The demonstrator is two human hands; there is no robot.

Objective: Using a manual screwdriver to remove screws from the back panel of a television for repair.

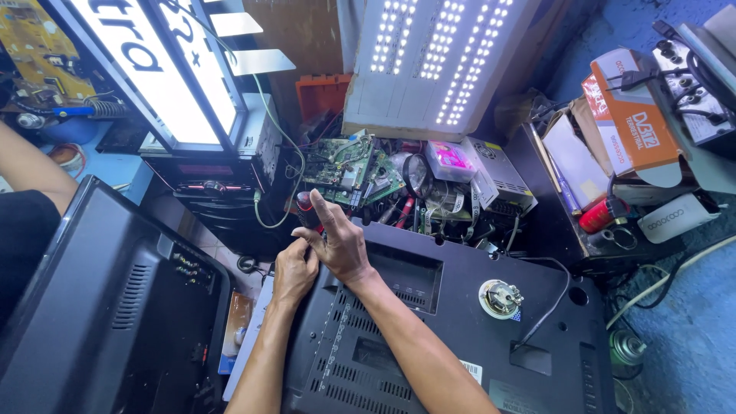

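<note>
While hands (318, 253) grip it, screwdriver (308, 212) stands near-upright, handle up.

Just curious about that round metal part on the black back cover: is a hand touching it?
No. The round metal part lies alone on the black back cover, apart from both hands at the cover's upper left edge.

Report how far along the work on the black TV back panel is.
Done: nothing visibly removed; the black back cover lies face-up, apparently still seated. In hand: the right hand grips a screwdriver with a red and black handle at the cover's upper-left edge, with the left hand steadying beside it. Left: which screws remain cannot be told.
</note>
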